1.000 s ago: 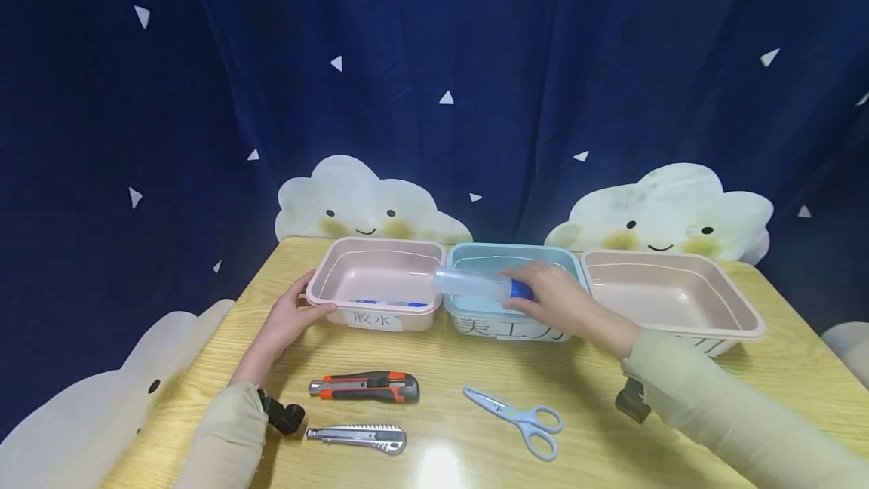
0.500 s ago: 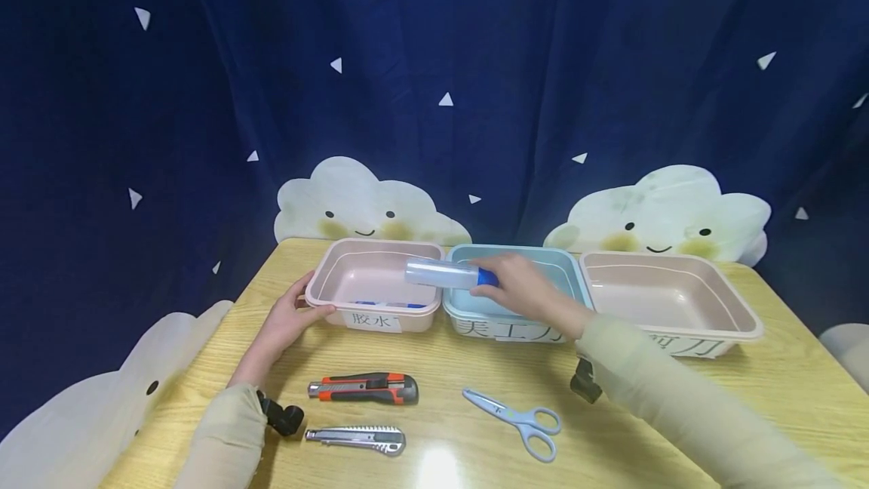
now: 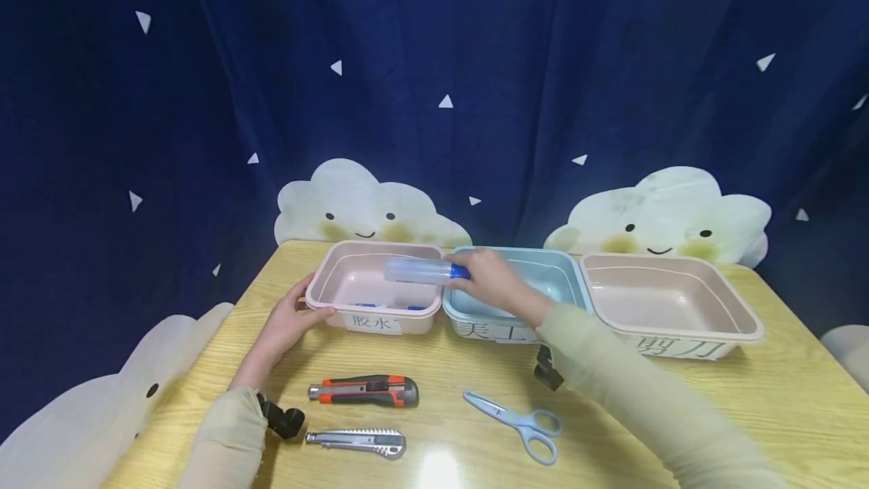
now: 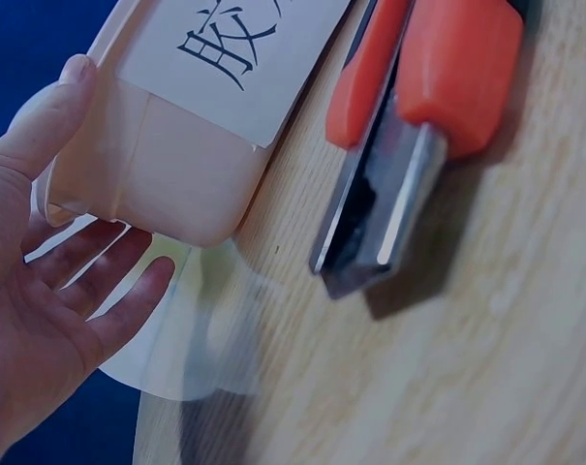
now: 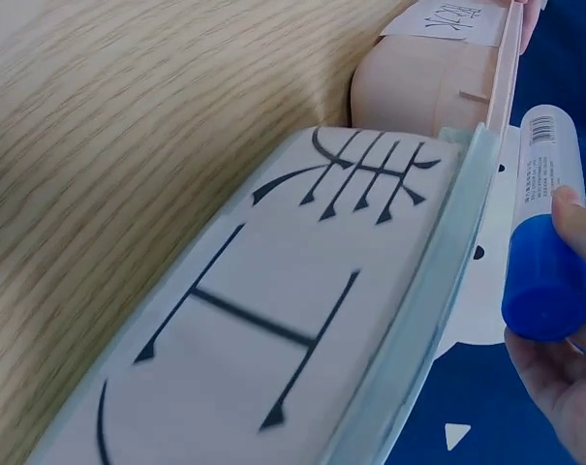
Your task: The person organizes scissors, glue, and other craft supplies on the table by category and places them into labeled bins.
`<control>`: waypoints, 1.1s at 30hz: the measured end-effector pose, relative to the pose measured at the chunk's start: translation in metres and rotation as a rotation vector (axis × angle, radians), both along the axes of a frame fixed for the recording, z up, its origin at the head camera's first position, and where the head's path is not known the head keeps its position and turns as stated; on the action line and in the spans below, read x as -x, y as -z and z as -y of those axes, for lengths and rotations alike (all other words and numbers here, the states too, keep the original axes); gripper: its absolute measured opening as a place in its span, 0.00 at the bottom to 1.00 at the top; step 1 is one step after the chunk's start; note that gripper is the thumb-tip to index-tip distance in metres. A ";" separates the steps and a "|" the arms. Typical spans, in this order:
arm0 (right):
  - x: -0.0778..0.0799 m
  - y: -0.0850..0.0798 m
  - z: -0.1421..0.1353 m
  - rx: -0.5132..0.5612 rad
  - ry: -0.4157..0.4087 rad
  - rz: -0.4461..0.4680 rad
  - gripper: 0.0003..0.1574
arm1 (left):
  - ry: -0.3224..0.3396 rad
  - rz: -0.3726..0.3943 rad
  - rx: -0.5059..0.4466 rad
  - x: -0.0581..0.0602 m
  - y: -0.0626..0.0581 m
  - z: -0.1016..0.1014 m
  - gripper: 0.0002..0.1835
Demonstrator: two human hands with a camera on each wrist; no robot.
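Observation:
My right hand [image 3: 489,278] grips a clear glue bottle [image 3: 416,271] by its blue cap end. The bottle lies sideways above the left pink bin [image 3: 380,247], its body pointing left. In the right wrist view, the blue cap [image 5: 546,281] and a printed label with a barcode show, with thumb and fingers around the cap. My left hand [image 3: 288,323] holds the pink bin's left front corner. The left wrist view shows the thumb [image 4: 55,121] on the rim and the fingers spread along the outside. Blue-ended items [image 3: 416,307] lie inside that bin, mostly hidden by its front wall.
A blue bin [image 3: 563,278] and another pink bin [image 3: 679,300] stand in a row to the right, with paper labels. Nearer lie an orange-black utility knife [image 3: 366,391], a silver utility knife [image 3: 360,441] and light-blue scissors [image 3: 519,422]. A dark curtain [image 3: 407,59] hangs behind.
My right hand has carried the glue bottle leftward, from above the blue bin to above the left pink bin. The left hand stays at the bin's corner.

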State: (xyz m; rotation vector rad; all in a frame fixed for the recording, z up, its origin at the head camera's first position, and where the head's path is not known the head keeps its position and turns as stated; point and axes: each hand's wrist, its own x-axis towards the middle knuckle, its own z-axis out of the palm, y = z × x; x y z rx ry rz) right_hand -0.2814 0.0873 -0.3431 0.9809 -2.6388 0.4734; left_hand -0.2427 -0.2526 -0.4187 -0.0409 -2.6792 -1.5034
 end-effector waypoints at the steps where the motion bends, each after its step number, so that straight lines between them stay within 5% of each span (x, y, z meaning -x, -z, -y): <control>1: 0.001 0.001 0.003 -0.006 0.009 0.004 0.28 | -0.005 -0.001 0.000 0.000 0.000 0.000 0.44; 33: 0.020 0.016 0.077 -0.156 0.135 0.088 0.23 | -0.006 0.007 -0.008 -0.002 -0.001 -0.001 0.46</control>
